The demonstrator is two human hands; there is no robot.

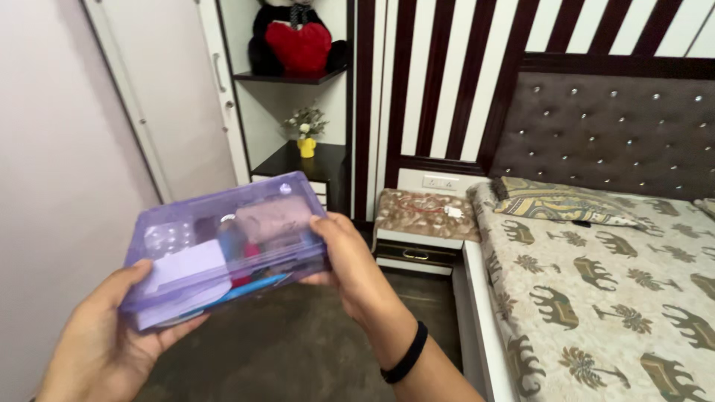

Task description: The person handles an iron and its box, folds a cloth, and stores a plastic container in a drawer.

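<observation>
I hold a flat, see-through purple plastic box [223, 242] in both hands at chest height, its lid closed. Small packets and papers show through the lid. My left hand [104, 342] cups the box's near left corner from below, thumb on the front edge. My right hand [350, 260] grips the right end, thumb on top and fingers underneath; a black band sits on that wrist.
A bed [611, 298] with an elephant-print sheet and a pillow [558, 205] fills the right. A bedside table [424, 223] stands ahead. A corner shelf holds a plush toy [294, 37] and a small yellow flower pot [307, 141]. White wardrobe doors [164, 97] are at left.
</observation>
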